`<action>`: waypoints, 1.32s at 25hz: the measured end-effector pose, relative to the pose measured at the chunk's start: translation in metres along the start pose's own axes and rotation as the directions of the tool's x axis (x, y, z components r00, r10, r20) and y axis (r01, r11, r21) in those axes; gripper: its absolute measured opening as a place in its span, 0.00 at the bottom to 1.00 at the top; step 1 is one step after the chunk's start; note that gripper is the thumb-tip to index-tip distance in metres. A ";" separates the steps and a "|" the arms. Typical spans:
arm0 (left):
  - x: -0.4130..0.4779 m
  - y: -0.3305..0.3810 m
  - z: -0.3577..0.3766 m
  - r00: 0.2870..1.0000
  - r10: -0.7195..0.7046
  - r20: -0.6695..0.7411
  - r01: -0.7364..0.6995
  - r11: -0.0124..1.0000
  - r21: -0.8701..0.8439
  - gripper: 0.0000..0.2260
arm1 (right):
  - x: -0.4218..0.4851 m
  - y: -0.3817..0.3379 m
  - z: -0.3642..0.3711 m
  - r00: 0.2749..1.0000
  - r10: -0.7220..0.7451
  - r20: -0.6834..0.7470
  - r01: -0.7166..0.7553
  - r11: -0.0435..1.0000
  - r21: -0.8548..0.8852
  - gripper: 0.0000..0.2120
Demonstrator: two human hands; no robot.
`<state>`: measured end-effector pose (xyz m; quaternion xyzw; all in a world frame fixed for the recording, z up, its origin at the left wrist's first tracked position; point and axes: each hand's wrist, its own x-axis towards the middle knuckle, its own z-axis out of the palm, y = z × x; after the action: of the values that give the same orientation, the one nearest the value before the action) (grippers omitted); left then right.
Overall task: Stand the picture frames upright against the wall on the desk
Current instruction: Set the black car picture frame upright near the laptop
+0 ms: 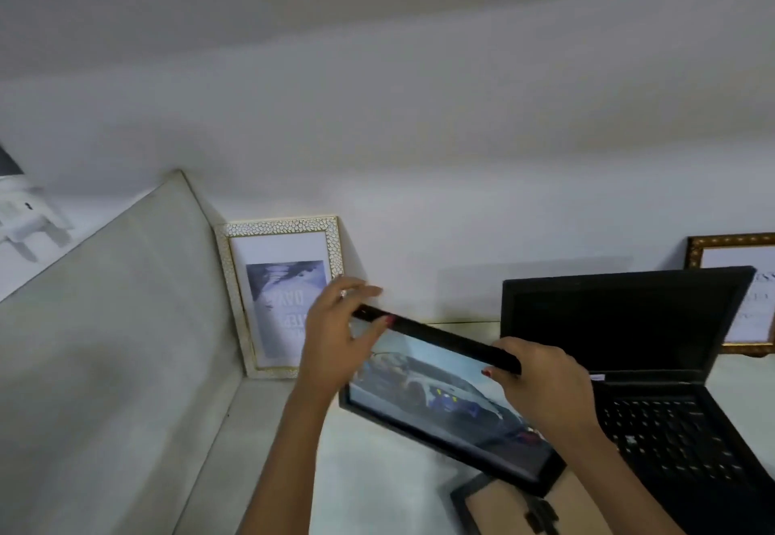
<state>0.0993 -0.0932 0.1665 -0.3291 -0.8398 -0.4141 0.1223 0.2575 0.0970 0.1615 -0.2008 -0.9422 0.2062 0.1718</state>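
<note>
Face-down by my forearms lies another frame point(503, 505), cardboard back up, waiting its turn. My left hand point(335, 325) and right hand point(541, 383) each pinch the top rail of the black frame point(440, 404), thumbs in front, so I can tip it up. It hangs tilted above the desk point(369, 471), between the white frame point(281, 295) leaning on the wall point(419, 199) and the laptop point(629, 346); a gold frame point(734, 295) stands behind that.

You can read nothing for sure, white frame point(280, 297) print lettering blurred, gold frame point(738, 295) page text too faint.
</note>
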 end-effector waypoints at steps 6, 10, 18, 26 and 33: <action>0.057 -0.165 -0.049 0.758 -0.621 -0.202 0.572 0.780 -0.252 0.28 | 0.029 -0.047 0.039 0.966 0.252 -0.061 -0.259 0.955 -0.143 0.08; 0.065 -0.247 -0.037 0.622 -0.768 -0.155 0.736 0.640 -0.219 0.37 | 0.045 -0.066 0.058 0.924 0.370 -0.098 -0.380 0.918 -0.117 0.06; 0.070 -0.291 -0.024 0.582 -0.802 -0.131 0.681 0.570 -0.460 0.31 | 0.063 -0.071 0.088 0.936 0.327 -0.132 -0.344 0.928 -0.143 0.06; 0.041 -0.276 -0.037 0.424 -0.885 -0.194 0.606 0.436 -0.665 0.22 | 0.079 -0.065 0.087 0.932 0.339 -0.127 -0.359 0.914 -0.192 0.06; -0.004 -0.250 -0.056 0.317 -0.941 -0.120 0.582 0.293 -0.759 0.23 | 0.115 -0.077 0.097 0.990 0.131 -0.055 -0.139 0.972 -0.189 0.08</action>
<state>-0.0651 -0.2483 0.0464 0.2614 -0.6330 -0.7283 0.0228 0.0954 0.0541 0.1416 -0.2845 -0.9379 0.1211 0.1572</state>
